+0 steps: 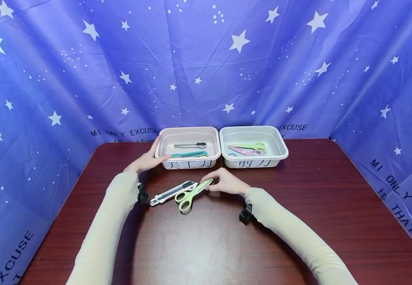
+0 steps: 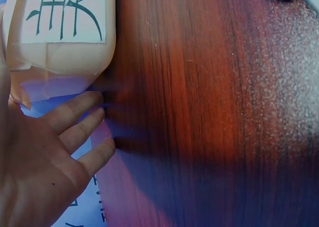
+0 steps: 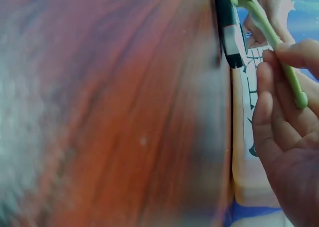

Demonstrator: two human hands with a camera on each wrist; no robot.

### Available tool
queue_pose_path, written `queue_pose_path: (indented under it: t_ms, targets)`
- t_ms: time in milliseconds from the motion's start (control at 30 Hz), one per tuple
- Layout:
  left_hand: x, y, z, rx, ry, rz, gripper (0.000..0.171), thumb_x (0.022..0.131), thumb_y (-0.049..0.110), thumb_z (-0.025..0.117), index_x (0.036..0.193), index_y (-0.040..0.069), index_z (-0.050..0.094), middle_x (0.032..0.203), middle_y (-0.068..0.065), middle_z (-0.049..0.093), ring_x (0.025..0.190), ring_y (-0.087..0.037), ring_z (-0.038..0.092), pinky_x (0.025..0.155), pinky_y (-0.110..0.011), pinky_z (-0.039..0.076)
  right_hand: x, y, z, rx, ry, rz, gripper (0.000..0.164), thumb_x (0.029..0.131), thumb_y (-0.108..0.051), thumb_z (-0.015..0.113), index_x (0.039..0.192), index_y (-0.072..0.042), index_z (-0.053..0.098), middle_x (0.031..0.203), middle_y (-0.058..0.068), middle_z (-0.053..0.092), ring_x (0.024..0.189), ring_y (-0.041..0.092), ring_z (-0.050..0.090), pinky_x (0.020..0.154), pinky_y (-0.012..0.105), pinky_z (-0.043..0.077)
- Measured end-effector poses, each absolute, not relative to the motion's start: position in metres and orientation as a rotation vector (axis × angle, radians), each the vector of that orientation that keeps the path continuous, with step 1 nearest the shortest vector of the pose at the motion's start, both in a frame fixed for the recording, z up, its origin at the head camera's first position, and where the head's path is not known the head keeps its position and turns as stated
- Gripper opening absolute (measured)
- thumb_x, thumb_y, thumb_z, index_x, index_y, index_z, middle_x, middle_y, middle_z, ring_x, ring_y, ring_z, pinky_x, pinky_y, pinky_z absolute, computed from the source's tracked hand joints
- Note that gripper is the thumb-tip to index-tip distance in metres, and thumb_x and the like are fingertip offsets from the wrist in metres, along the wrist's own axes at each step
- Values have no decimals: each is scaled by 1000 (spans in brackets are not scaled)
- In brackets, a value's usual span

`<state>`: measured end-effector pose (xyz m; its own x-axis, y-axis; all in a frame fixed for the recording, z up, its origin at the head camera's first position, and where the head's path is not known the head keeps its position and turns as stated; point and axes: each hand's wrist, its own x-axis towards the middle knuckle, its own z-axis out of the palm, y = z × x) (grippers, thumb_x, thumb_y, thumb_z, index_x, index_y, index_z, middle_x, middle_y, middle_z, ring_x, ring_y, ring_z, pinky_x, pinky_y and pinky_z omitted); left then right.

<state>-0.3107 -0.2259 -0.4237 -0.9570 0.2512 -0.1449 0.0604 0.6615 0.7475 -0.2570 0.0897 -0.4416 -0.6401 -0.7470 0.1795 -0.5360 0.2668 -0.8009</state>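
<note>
My right hand (image 1: pixel 225 182) pinches light green scissors (image 1: pixel 188 198) by the blade end, their handle loops pointing toward the near left. In the right wrist view, thumb and fingers meet on the green scissors (image 3: pixel 260 20). Beside and partly behind them is a white and black utility knife (image 1: pixel 167 194) on the table. My left hand (image 1: pixel 147 160) rests against the left end of the left white bin (image 1: pixel 189 132), its thumb at the front rim. The left wrist view shows several of its fingers (image 2: pixel 82 129) extended beside the bin's corner.
That left bin contains a grey utility knife (image 1: pixel 191 145) and a teal one (image 1: pixel 189 154). Right beside it stands another white bin (image 1: pixel 275 138) with green scissors (image 1: pixel 257 146) and pink scissors (image 1: pixel 245 151). Both bins carry front labels. Behind the brown table (image 1: pixel 298 190) hangs a starry blue curtain (image 1: pixel 206 59).
</note>
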Motion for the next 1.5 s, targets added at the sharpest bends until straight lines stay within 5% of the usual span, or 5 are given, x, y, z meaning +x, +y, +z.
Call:
queue_pose_path:
  t_ms: [233, 667, 1167, 1500]
  targets:
    - [-310, -226, -422, 258, 2641, 1181, 96, 77, 59, 57, 139, 40, -13, 139, -25, 24, 119, -41, 33, 95, -52, 25, -248, 96, -418, -1068, 2262, -1430, 23, 78, 0, 66, 100, 4, 65, 91, 10, 66, 83, 19, 58, 74, 37, 47]
    - [-308, -225, -424, 257, 2631, 1184, 95, 77, 59, 57, 139, 40, -13, 138, -27, 24, 118, -43, 33, 95, -53, 25, -253, 112, -427, -1049, 2305, -1470, 21, 79, -6, 68, 99, -3, 67, 90, 2, 66, 80, 10, 56, 70, 27, 46]
    - [-311, -226, -427, 269, 2629, 1202, 93, 77, 59, 56, 138, 43, -13, 140, -25, 21, 119, -41, 31, 96, -53, 23, -267, 136, -435, -1008, 2363, -1501, 24, 78, -17, 70, 101, -9, 68, 87, -4, 66, 82, 13, 55, 76, 43, 41]
    - [-313, -228, -429, 263, 2624, 1198, 95, 75, 60, 57, 137, 45, -14, 140, -25, 21, 119, -41, 31, 96, -53, 24, -255, 154, -401, -927, 2438, -1533, 27, 79, -7, 67, 104, 3, 64, 88, 6, 66, 72, 17, 55, 60, 22, 42]
